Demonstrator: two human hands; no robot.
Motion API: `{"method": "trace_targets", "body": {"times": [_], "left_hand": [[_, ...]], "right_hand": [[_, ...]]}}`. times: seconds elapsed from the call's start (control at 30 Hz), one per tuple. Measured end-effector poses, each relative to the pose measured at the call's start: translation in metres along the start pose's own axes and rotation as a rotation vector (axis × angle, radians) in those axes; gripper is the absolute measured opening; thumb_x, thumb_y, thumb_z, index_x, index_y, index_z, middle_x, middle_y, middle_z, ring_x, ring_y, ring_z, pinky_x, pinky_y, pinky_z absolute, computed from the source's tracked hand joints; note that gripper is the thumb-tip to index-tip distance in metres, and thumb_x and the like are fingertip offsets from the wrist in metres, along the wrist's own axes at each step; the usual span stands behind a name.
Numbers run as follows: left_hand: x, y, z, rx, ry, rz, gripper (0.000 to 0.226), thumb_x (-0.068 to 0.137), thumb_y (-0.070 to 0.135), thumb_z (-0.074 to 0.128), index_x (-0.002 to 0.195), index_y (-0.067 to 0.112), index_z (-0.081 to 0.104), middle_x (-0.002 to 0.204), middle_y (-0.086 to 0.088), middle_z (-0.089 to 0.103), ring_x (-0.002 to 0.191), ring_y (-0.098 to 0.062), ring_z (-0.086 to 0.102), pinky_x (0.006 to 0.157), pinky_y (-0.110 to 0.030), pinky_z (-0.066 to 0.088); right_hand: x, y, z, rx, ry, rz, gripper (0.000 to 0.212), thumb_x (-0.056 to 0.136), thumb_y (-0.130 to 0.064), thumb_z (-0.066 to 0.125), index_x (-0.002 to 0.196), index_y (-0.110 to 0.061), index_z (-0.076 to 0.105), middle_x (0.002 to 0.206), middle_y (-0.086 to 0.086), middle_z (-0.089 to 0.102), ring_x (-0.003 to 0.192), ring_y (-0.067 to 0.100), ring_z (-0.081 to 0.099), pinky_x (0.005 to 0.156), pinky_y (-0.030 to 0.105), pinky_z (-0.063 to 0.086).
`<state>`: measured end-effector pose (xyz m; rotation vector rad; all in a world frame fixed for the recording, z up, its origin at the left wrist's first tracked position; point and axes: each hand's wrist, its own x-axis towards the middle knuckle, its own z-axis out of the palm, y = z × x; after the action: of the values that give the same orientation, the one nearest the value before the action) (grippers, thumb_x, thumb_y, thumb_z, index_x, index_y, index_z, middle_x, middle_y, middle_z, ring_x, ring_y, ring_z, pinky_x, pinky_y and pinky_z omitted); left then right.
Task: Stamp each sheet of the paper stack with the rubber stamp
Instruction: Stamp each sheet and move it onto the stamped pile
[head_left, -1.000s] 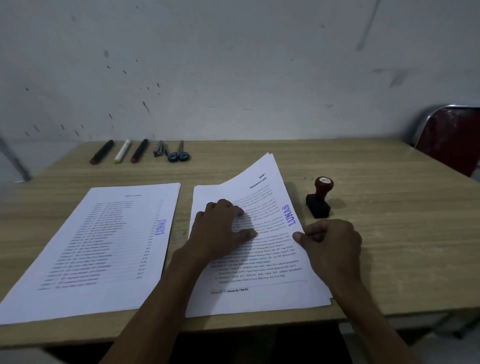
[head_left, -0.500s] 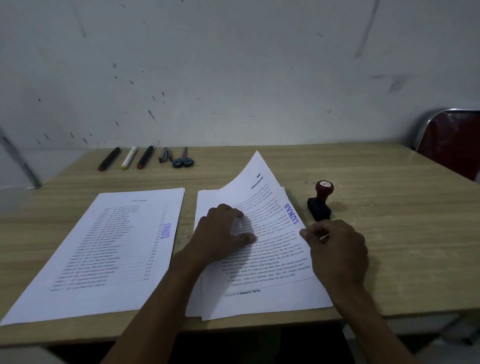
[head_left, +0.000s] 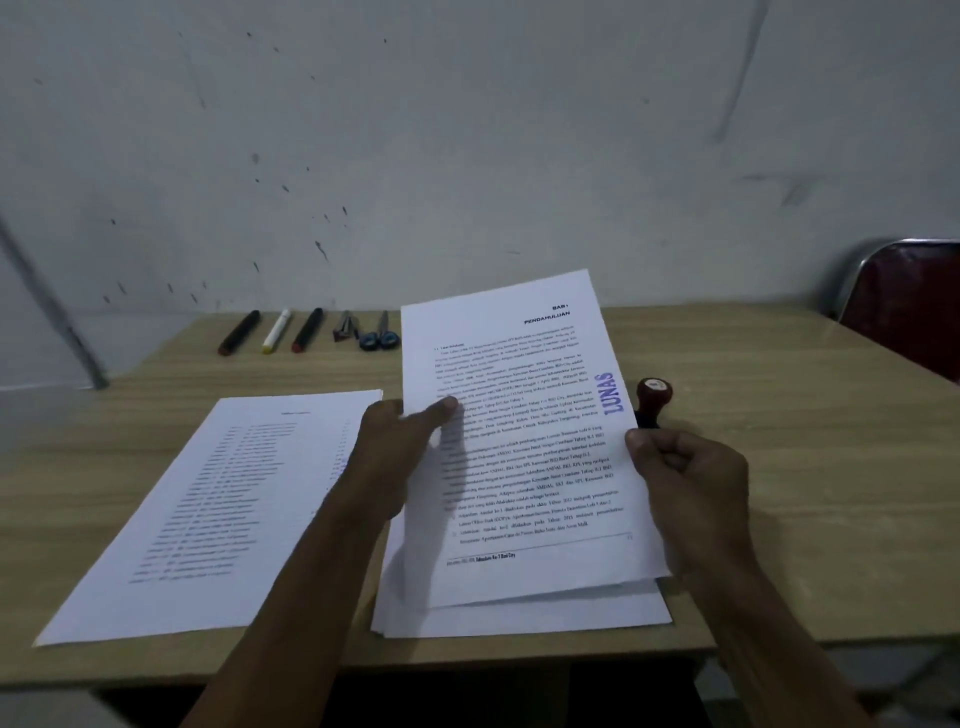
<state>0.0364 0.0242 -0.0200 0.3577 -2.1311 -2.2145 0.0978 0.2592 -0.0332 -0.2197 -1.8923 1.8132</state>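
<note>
Stamped sheet (head_left: 524, 441), marked "LUNAS" in blue, is raised and tilted above the paper stack (head_left: 519, 613) at the near edge of the tabletop (head_left: 779, 519). Left hand (head_left: 395, 447) pinches its left edge; right hand (head_left: 691, 478) grips its right edge. Rubber stamp (head_left: 652, 400) stands upright just beyond the right hand. Finished sheets (head_left: 208, 509) lie left; markers (head_left: 275, 331) and scissors (head_left: 376, 332) lie far left.

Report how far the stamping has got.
Done: the left pile lies set aside, and the lifted sheet already bears a blue LUNAS mark. In hand: left hand and right hand hold that sheet. Left: the stack beneath it; the rubber stamp stands idle.
</note>
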Motion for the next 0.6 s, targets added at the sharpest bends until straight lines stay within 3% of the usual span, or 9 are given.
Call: {"method": "trace_targets", "body": {"times": [0.07,0.2,0.4,0.6], "left_hand": [[-0.001,0.003,-0.006,-0.152,-0.012,-0.037,0.018,0.082,0.009,0.071,0.096,-0.001,0.071,0.085,-0.012,0.074,0.072,-0.025,0.069,0.052,-0.024,0.054],[0.002,0.006,-0.022,-0.129,0.033,0.023,0.006,0.077,0.006,0.075,0.082,0.004,0.073,0.076,-0.008,0.075,0.067,-0.022,0.071,0.057,-0.028,0.056],[0.003,0.021,-0.065,-0.017,0.129,0.086,0.017,0.065,0.011,0.084,0.079,0.007,0.075,0.069,-0.004,0.075,0.060,-0.020,0.072,0.052,-0.028,0.056],[0.008,0.035,-0.127,0.180,0.314,0.176,0.016,0.066,0.011,0.085,0.075,0.006,0.073,0.057,0.002,0.070,0.048,-0.014,0.067,0.042,-0.022,0.050]], "right_hand": [[0.000,-0.004,0.003,0.056,-0.011,0.015,0.015,0.087,-0.007,0.070,0.075,-0.016,0.073,0.070,-0.011,0.074,0.064,0.004,0.070,0.055,0.013,0.053],[0.000,-0.007,0.012,0.033,-0.019,0.005,0.013,0.085,-0.010,0.073,0.074,-0.017,0.073,0.067,-0.010,0.073,0.063,0.006,0.070,0.060,0.019,0.057],[-0.009,-0.007,0.046,0.008,-0.117,0.044,0.009,0.081,-0.014,0.077,0.075,-0.009,0.074,0.073,0.000,0.075,0.071,0.018,0.074,0.070,0.037,0.059],[-0.030,-0.015,0.103,-0.093,-0.347,0.114,0.019,0.082,-0.019,0.078,0.069,-0.008,0.070,0.068,-0.004,0.074,0.060,0.011,0.072,0.045,0.025,0.052]]}}
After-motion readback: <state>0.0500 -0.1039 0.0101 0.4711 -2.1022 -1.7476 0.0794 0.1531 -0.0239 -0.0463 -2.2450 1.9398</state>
